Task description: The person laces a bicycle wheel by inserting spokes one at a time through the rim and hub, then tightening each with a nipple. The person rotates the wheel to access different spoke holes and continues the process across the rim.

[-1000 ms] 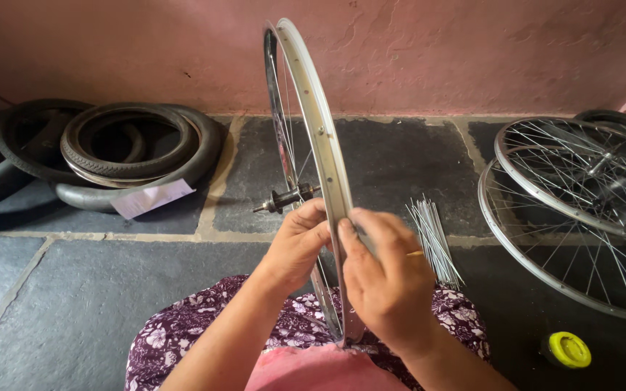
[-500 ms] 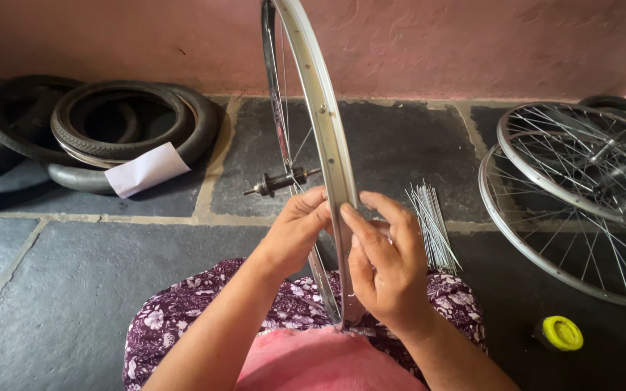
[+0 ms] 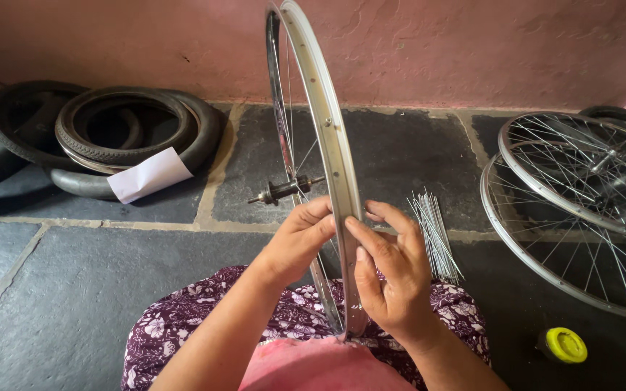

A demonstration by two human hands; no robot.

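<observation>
Here, tyres (image 3: 110,137) lie stacked at ten o'clock by the wall. Rim (image 3: 327,159) stands upright on the lap, braced for spoke work. Left hand (image 3: 295,242) and right hand (image 3: 393,279) pinch it, fingers curled. Spokes (image 3: 436,232) lie within reach at two; wheels (image 3: 581,210) crowd three o'clock.

silver rim (image 3: 331,156); pink wall (image 3: 436,43); black tyres (image 3: 124,137); purple floral cloth (image 3: 182,326); yellow cap (image 3: 565,345); white paper (image 3: 148,175).
</observation>
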